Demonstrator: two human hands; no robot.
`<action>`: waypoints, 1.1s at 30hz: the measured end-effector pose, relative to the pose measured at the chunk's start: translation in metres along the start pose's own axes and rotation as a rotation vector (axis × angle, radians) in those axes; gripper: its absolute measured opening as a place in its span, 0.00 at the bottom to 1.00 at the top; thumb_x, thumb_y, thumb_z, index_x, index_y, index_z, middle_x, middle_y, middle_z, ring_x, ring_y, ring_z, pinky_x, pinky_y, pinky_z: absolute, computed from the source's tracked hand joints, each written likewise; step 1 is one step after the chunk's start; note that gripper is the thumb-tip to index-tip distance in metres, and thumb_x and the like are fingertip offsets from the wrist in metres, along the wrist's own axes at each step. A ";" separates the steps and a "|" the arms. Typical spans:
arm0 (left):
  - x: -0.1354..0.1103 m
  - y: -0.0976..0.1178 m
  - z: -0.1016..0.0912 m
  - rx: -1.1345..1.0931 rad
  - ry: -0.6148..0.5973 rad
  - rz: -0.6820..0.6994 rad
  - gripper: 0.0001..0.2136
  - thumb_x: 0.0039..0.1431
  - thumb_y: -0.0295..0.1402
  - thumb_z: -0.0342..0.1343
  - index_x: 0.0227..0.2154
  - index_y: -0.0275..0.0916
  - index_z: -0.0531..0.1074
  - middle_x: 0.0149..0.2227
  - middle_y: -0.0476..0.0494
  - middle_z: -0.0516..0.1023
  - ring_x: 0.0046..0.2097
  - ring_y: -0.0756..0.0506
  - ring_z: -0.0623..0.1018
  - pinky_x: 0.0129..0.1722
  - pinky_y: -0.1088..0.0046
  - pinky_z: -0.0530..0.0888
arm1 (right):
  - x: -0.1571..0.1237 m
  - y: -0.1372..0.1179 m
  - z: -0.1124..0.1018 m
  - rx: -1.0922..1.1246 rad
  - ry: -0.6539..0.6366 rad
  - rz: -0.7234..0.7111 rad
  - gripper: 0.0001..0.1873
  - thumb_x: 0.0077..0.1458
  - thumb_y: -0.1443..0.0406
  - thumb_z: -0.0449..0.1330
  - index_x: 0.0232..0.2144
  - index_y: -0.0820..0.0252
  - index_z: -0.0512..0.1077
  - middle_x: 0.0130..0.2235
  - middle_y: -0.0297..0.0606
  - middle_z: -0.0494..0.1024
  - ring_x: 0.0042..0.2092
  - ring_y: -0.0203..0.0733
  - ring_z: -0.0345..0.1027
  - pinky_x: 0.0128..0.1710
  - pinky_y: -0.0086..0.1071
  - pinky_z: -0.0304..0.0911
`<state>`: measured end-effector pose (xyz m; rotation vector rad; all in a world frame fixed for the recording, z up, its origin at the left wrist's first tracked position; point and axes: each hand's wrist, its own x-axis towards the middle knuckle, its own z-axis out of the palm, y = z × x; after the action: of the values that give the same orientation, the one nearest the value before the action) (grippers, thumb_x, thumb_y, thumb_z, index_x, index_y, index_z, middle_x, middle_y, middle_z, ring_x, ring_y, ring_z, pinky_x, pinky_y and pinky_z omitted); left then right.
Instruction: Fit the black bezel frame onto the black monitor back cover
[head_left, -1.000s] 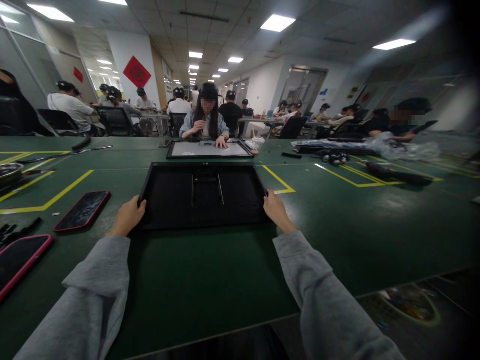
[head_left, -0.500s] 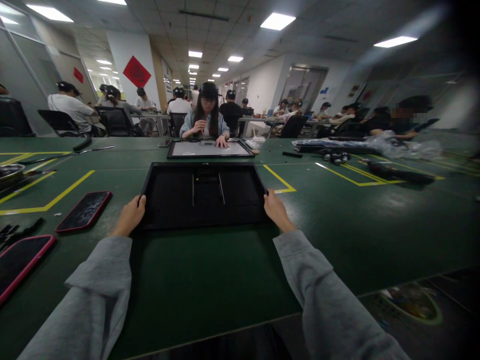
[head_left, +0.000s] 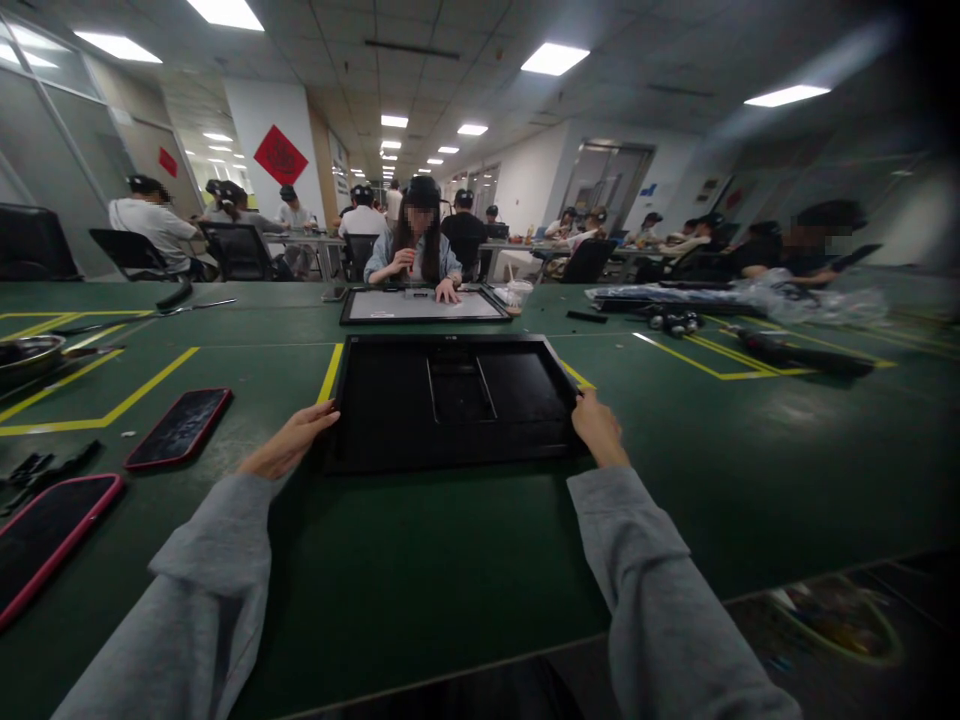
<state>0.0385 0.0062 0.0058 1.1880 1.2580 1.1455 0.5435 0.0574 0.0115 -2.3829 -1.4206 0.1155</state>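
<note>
A black rectangular monitor casing with a shallow rim and a recessed middle panel lies before me, low over or on the green table. My left hand has its fingertips on the casing's left edge, fingers fairly straight and close together. At the opposite edge, my right hand grips the side rim with bent fingers. The underside of the casing is hidden.
Across the green table sits a person with a hand on a grey panel in a black frame. Phones lie at left, a plastic cup beyond, and a dark tool at right.
The casing has shifted to the right with both hands. My left fingers have straightened and hold the edge nearer their tips; my right hand keeps its grip.
</note>
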 end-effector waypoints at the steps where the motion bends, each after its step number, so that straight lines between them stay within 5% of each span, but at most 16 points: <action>1: 0.002 -0.001 0.008 -0.026 -0.009 0.003 0.25 0.51 0.35 0.63 0.53 0.36 0.71 0.52 0.37 0.75 0.54 0.43 0.74 0.57 0.63 0.69 | 0.002 0.005 -0.002 -0.008 0.034 0.028 0.23 0.64 0.62 0.40 0.57 0.61 0.62 0.46 0.55 0.74 0.49 0.54 0.69 0.45 0.45 0.61; 4: 0.011 -0.007 0.030 -0.024 0.050 0.047 0.27 0.52 0.35 0.62 0.56 0.33 0.68 0.57 0.36 0.71 0.58 0.41 0.71 0.59 0.61 0.66 | 0.001 0.004 -0.006 -0.030 0.312 0.058 0.21 0.61 0.65 0.45 0.53 0.68 0.65 0.52 0.60 0.68 0.55 0.59 0.62 0.49 0.48 0.59; 7: 0.023 -0.015 0.054 0.069 0.132 0.128 0.28 0.53 0.37 0.61 0.57 0.31 0.67 0.58 0.34 0.70 0.59 0.40 0.70 0.60 0.59 0.64 | -0.013 -0.023 -0.008 0.080 0.518 -0.102 0.21 0.60 0.66 0.47 0.53 0.69 0.65 0.53 0.60 0.66 0.56 0.58 0.58 0.50 0.48 0.58; 11: 0.031 -0.022 0.090 0.281 0.110 0.325 0.25 0.57 0.41 0.56 0.54 0.33 0.71 0.57 0.37 0.70 0.60 0.40 0.69 0.63 0.59 0.59 | -0.061 -0.087 -0.002 0.333 0.357 -0.530 0.20 0.62 0.66 0.43 0.51 0.65 0.66 0.47 0.50 0.70 0.50 0.47 0.63 0.51 0.40 0.59; 14: 0.028 -0.021 0.106 0.314 -0.062 0.396 0.22 0.59 0.40 0.53 0.53 0.37 0.72 0.57 0.41 0.71 0.60 0.42 0.68 0.63 0.59 0.59 | -0.110 -0.130 0.009 0.379 0.166 -0.711 0.21 0.64 0.62 0.44 0.55 0.61 0.64 0.49 0.46 0.69 0.48 0.43 0.66 0.47 0.35 0.62; 17: 0.021 -0.018 0.101 0.321 -0.131 0.385 0.18 0.58 0.37 0.52 0.49 0.38 0.75 0.53 0.42 0.75 0.55 0.42 0.73 0.60 0.60 0.64 | -0.152 -0.152 0.017 0.277 0.007 -0.772 0.26 0.62 0.57 0.48 0.61 0.58 0.57 0.52 0.46 0.67 0.49 0.44 0.66 0.45 0.34 0.63; 21: 0.015 -0.020 0.075 0.341 -0.041 0.323 0.19 0.58 0.37 0.50 0.49 0.36 0.75 0.45 0.39 0.79 0.42 0.44 0.78 0.45 0.63 0.73 | -0.177 -0.161 0.020 0.162 -0.149 -0.800 0.33 0.61 0.56 0.51 0.65 0.53 0.48 0.52 0.44 0.68 0.50 0.46 0.67 0.44 0.35 0.64; 28: 0.013 -0.023 0.058 0.513 0.082 0.386 0.17 0.59 0.39 0.48 0.44 0.38 0.77 0.40 0.43 0.80 0.32 0.49 0.76 0.39 0.70 0.72 | -0.173 -0.160 0.014 0.079 -0.289 -0.831 0.28 0.61 0.62 0.50 0.62 0.46 0.53 0.50 0.39 0.72 0.45 0.44 0.71 0.41 0.35 0.64; 33: 0.011 -0.022 0.049 0.598 0.044 0.374 0.18 0.61 0.40 0.45 0.46 0.39 0.75 0.41 0.43 0.80 0.32 0.49 0.76 0.37 0.71 0.72 | -0.143 -0.138 0.013 0.015 -0.205 -0.723 0.26 0.61 0.64 0.50 0.61 0.45 0.57 0.48 0.38 0.74 0.43 0.44 0.72 0.40 0.34 0.63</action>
<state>0.0870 0.0153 -0.0187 1.9123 1.5086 1.0888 0.3549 -0.0034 0.0314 -1.7397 -2.2661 0.1798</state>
